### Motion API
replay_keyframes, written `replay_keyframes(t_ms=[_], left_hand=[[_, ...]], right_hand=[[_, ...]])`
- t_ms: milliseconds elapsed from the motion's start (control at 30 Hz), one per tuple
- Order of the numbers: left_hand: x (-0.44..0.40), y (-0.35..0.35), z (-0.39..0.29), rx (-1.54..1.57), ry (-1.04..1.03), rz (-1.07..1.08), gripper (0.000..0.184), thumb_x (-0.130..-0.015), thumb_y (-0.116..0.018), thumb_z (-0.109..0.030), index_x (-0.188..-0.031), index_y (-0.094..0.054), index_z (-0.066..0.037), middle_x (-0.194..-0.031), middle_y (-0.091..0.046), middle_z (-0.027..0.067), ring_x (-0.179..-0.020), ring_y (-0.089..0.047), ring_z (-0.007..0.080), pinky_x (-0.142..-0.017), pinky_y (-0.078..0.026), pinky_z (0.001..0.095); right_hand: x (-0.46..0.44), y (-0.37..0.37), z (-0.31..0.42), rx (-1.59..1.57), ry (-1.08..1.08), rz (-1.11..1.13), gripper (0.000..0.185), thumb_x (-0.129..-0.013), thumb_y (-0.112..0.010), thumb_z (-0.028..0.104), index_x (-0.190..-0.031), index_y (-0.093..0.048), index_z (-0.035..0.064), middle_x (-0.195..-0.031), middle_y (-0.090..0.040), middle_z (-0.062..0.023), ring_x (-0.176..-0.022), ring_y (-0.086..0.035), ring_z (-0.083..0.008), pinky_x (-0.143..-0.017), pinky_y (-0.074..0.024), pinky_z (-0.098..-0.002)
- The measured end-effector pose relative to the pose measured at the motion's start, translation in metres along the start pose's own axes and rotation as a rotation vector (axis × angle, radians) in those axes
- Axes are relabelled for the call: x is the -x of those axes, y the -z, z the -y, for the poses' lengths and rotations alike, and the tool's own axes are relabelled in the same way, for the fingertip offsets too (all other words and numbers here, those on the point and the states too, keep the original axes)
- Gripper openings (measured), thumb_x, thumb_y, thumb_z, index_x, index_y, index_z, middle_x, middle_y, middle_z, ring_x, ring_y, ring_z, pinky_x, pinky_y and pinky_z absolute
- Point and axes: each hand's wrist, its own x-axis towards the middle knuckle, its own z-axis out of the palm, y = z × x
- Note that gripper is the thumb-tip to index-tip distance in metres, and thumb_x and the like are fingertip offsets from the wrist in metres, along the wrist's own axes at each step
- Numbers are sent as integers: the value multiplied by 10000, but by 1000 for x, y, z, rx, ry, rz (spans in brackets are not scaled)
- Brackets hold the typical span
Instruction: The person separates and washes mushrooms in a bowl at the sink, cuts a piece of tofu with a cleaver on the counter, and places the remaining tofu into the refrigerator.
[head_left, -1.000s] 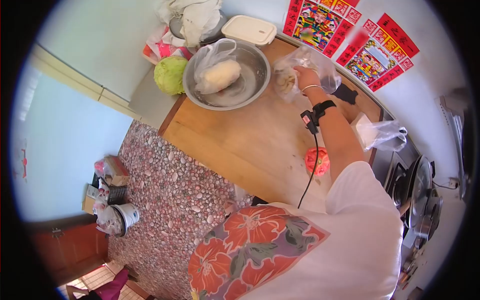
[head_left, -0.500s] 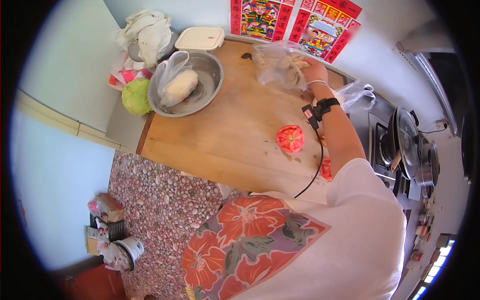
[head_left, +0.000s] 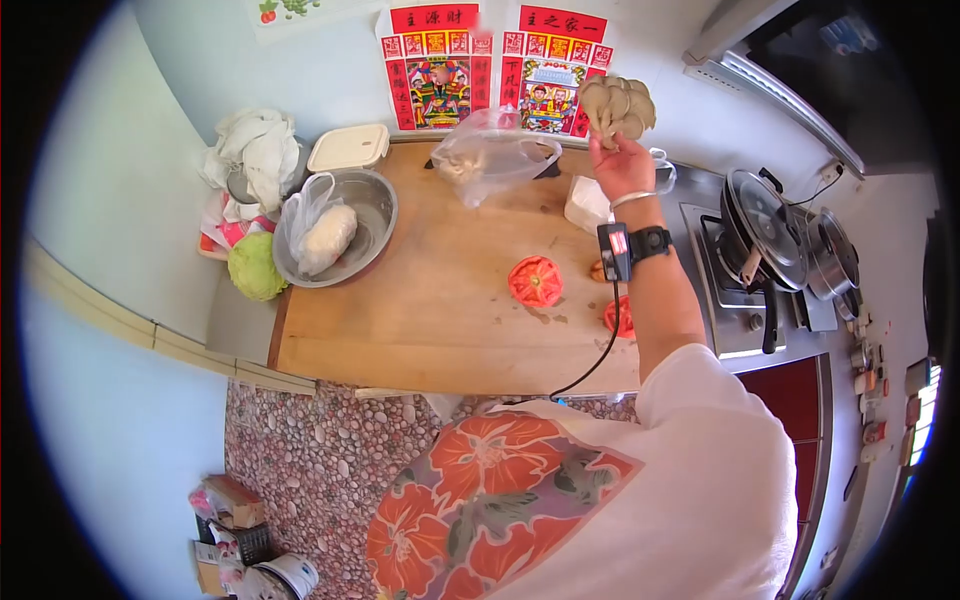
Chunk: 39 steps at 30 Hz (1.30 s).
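Observation:
My right hand [head_left: 625,172] is raised above the back right of the wooden board [head_left: 420,335], its fingers closed around the base of a grey-brown oyster mushroom cluster [head_left: 616,106]. To the left of that hand, a clear plastic bag [head_left: 510,155] with pale pieces inside rests at the board's back edge. Below the wrist lies a white package [head_left: 588,204]. Closer to me, a red tomato half [head_left: 536,282] sits cut side up, and another tomato piece [head_left: 622,317] is partly hidden by the forearm and cable. My left hand is out of sight.
A metal basin [head_left: 380,240] with a bagged white lump [head_left: 328,240] stands at the left, beside a green cabbage [head_left: 257,267] and a lidded container [head_left: 348,148]. On the right are a gas stove [head_left: 722,285] and a lidded pan [head_left: 765,215].
My right hand has lifted the oyster mushroom cluster up out of the plastic bag and away to the right. The bag stays behind on the board. My view has shifted too.

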Motion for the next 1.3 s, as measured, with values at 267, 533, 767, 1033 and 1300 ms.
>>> replay_keyframes(t_ms=[267,533,767,1033,1300], left_hand=[[47,45,-210,202,-451,92,312,-862,-553,-162,-1119,-504,8,-951,-588,68,-768,-556,154,-655,-473,277],[122,-63,-351,341,-1118,520,1030,-674,-715,-56,-1409,8,-51,-1375,-277,203,-1234,-361,283,-977,-357,375],[194,-105,-342,337,-1206,558,1163,-631,-779,-70,-1397,97,-69,-1389,-265,197,-1267,-339,269,-1013,-340,372],[282,-168,-306,570,-1019,604,948,-688,-724,-50,-1405,-105,-33,-1367,-322,157,-1243,-369,234,-1023,-318,349],[341,-192,-233,780,-846,340,1007,-679,-748,-82,-1407,-55,-15,-1399,-288,158,-1276,-331,232,-1023,-315,335]], right_hand=[[191,-26,-145,72,-677,203,234,-782,-525,62,-1016,-510,56,-952,-599,-107,-901,-593,-327,-932,-416,-521],[320,2,-207,242,-932,42,335,-747,-530,-44,-1076,-484,-2,-954,-594,-123,-888,-609,-252,-782,-518,-396],[343,35,-154,761,-770,348,421,-735,-638,8,-1114,-456,-15,-971,-597,-114,-873,-595,-179,-755,-500,-304],[353,57,-56,1094,-632,752,510,-755,-657,61,-1224,-461,32,-1081,-594,-46,-1009,-543,-119,-876,-443,-282],[409,105,-45,863,-800,688,281,-740,-627,14,-1021,-626,17,-963,-647,-47,-881,-588,-118,-797,-465,-263]])
